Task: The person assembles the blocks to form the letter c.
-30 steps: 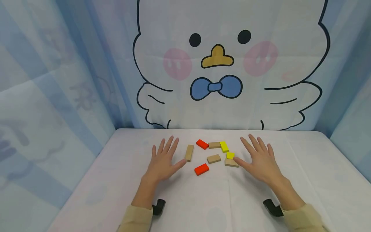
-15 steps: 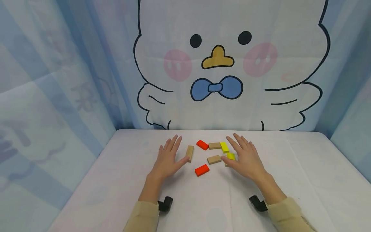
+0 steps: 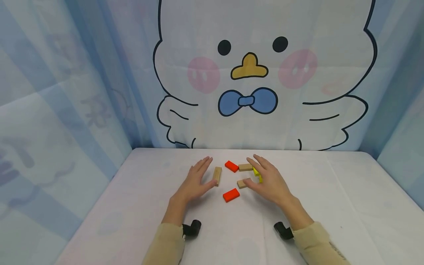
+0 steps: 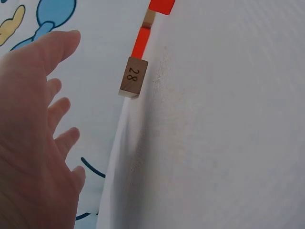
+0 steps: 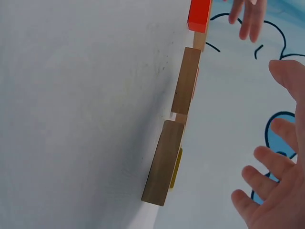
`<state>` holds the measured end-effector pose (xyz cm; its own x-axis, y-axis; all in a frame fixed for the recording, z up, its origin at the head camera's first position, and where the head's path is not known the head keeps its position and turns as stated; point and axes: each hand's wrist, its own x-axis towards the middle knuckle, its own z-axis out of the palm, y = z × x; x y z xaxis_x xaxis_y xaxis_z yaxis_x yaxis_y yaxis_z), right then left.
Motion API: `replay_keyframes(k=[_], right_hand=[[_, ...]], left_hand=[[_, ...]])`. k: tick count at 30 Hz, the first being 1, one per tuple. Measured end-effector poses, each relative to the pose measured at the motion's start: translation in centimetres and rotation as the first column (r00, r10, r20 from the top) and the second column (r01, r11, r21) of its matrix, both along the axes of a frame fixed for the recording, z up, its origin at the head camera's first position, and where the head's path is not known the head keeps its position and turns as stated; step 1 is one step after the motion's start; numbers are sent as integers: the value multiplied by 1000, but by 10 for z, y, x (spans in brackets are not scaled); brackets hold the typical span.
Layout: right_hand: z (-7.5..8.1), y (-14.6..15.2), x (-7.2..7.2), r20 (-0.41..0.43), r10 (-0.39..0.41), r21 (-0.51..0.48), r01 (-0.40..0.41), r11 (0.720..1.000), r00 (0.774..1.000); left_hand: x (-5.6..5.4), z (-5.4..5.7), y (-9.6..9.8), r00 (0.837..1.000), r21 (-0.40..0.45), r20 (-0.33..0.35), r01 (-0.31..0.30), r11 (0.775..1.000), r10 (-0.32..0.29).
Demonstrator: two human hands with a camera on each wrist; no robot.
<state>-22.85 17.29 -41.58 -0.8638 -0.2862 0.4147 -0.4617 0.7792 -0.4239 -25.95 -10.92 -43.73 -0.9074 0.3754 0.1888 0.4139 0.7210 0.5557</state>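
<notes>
Small wooden, red and yellow blocks lie scattered on the white tablecloth. My left hand (image 3: 194, 184) hovers at their left, fingers spread and holding nothing. Its thumb overlaps a plain wooden block (image 3: 217, 175) in the head view, but the left wrist view shows the hand apart from the wooden block marked 28 (image 4: 133, 77). My right hand (image 3: 271, 182) hovers over the right-hand blocks, also holding nothing. It partly hides a yellow block (image 3: 255, 172) and a wooden block (image 3: 242, 183). Another wooden block (image 5: 163, 163), hidden in the head view, appears in the right wrist view.
Between the hands lie a near red block (image 3: 231, 195), a far red block (image 3: 231, 166) and a wooden block (image 3: 245, 167). A curtain with a cartoon bird (image 3: 248, 125) hangs behind the table (image 3: 132, 206). A black wrist-worn piece (image 3: 193, 228) sticks out by the left sleeve.
My right hand has moved left over the blocks, covering more of the yellow and wooden ones. My left hand has shifted slightly right. The blocks stay where they were.
</notes>
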Motion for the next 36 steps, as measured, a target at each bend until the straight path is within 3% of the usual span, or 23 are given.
replay_keyframes(k=[9,17,25,29,36], right_hand=[[-3,-14,0,91,44,-21,-42,999,995],[-5,-22,1,142,151,-47,-146,988,978],[-4,-23,2,224,263,-76,-253,965,938],[-7,-22,0,269,321,-54,-318,946,908],[-10,-21,0,299,366,20,-389,921,882]], left_hand=[[-13,-10,-1,998,-3,38,41,999,-41],[-22,-15,-1,992,22,33,121,992,-122],[-29,-17,1,989,44,79,119,992,-123],[-29,-18,0,988,39,114,98,994,-102],[-29,-16,0,984,23,146,99,995,-101]])
